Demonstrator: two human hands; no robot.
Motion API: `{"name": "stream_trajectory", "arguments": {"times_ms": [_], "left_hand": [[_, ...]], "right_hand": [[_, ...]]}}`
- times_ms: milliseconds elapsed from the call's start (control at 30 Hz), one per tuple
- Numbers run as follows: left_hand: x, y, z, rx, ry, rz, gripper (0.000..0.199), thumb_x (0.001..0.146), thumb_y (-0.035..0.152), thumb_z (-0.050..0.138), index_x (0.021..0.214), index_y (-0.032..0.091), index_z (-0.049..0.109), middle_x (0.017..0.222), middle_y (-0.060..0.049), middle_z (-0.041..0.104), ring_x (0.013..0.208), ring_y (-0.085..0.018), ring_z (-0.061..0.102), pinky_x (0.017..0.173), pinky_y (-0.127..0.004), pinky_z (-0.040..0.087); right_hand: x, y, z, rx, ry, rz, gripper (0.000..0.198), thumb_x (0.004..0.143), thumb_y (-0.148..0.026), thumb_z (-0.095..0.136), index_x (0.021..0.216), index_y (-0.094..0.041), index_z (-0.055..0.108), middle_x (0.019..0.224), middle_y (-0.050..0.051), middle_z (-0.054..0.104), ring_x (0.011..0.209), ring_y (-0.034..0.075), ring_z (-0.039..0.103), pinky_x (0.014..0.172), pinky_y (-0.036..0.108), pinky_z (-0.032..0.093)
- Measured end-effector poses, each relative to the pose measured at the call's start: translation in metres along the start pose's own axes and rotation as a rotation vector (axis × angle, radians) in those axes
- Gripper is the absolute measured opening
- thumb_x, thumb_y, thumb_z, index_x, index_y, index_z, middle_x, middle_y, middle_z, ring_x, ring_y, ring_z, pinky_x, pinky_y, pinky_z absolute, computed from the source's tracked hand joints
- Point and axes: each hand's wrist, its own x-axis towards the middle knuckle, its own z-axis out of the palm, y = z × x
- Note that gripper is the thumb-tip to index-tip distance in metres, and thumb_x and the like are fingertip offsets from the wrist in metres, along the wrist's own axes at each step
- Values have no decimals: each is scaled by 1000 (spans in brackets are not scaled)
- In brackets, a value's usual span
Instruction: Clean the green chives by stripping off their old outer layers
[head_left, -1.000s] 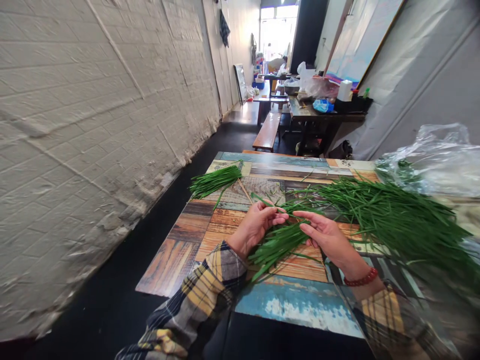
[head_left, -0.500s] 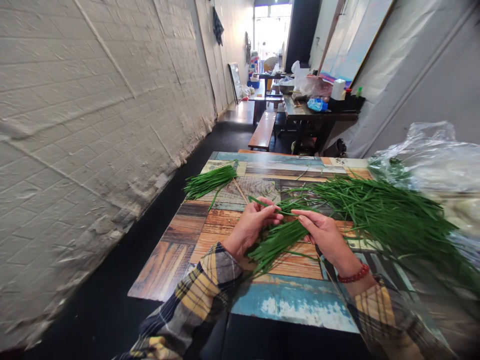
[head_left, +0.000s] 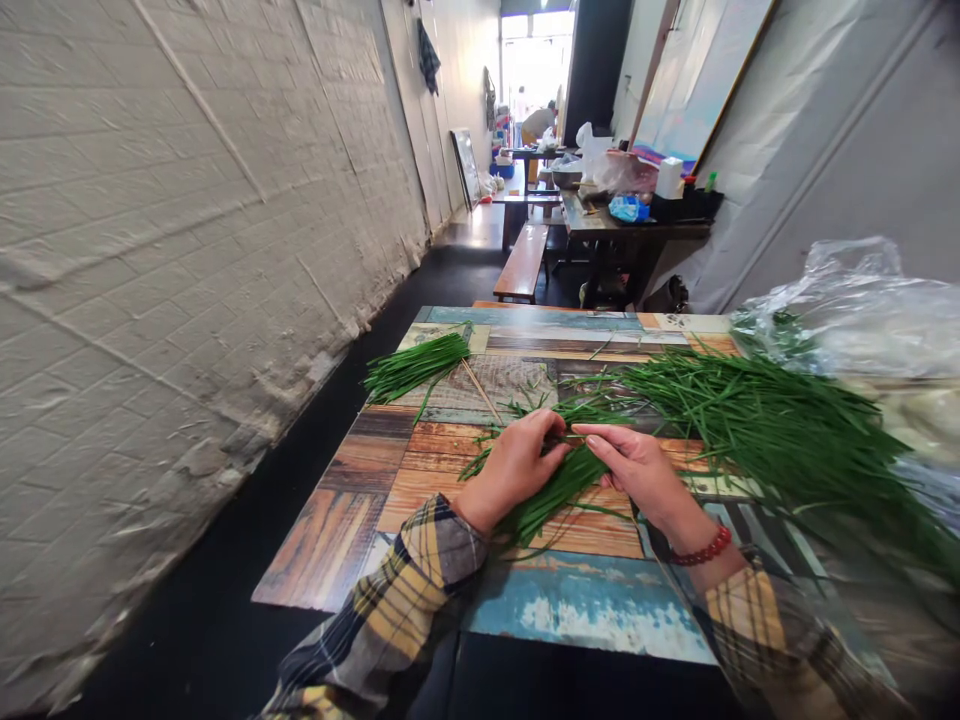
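Observation:
Long, flat green garlic chives lie over a patchwork-wood table (head_left: pixel 525 590). With thumb and forefinger pinched, my right hand (head_left: pixel 641 468) grips some chives at their ends. From under it a small bunch of chives (head_left: pixel 551 500) slants down to the left, between my two hands. My left hand (head_left: pixel 514 468) is closed right beside the right fingertips; its fingers curl over some chives, and the exact grip is partly hidden. Loose chive scraps (head_left: pixel 536 385) lie just beyond the hands. A large pile of chives (head_left: pixel 780 425) spreads to the right.
A neat chive bundle (head_left: pixel 416 366) lies at the table's far left, by a thin stick (head_left: pixel 480 388). Clear plastic bags (head_left: pixel 862 310) sit at the right. Beyond are a bench (head_left: pixel 523 262), a cluttered table (head_left: pixel 637 228) and a bent-over person (head_left: pixel 536 122). A white wall (head_left: pixel 187 200) runs along the left.
My left hand has turned over and moved down, its fingers now curled over the chives. My right hand stays nearly in place, still pinching. The view has shifted slightly.

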Motion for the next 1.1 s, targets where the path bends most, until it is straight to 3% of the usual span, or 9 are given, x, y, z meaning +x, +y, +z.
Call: {"name": "stream_trajectory", "arguments": {"times_ms": [167,300,500,800,1100], "left_hand": [[1,-1,2,-112,-27,-14,6,81,17,50,78,16,56,73,0,57,69,-12,51,63,-23,38],[5,-5,3,-360,68,-189,10,78,20,52,72,14,55,62,2,52,58,-9,45,55,-20,34],[7,-5,0,-625,76,-332,16,76,28,57,74,12,57,56,4,49,50,-6,40,50,-18,31],[5,6,-2,-716,30,-403,18,72,28,61,75,11,61,53,6,45,48,-5,35,47,-17,24],[5,5,0,-716,35,-386,17,71,28,61,74,11,62,54,5,45,50,-5,36,48,-18,25]], "right_hand": [[0,-2,3,15,-28,9,36,76,-44,63,103,-19,68,68,-1,59,45,7,44,40,21,43],[0,-2,3,67,-16,22,44,74,-43,67,112,-21,61,69,-2,59,45,7,44,39,20,40],[-1,2,1,47,-28,19,36,74,-46,68,96,-18,64,67,-1,59,46,8,47,41,21,39],[-2,-1,3,26,-47,-10,36,74,-45,66,99,-19,66,73,0,63,48,8,48,44,22,43],[0,3,4,28,-61,-8,33,75,-42,65,98,-19,67,70,-1,62,49,8,48,44,21,43]]}}
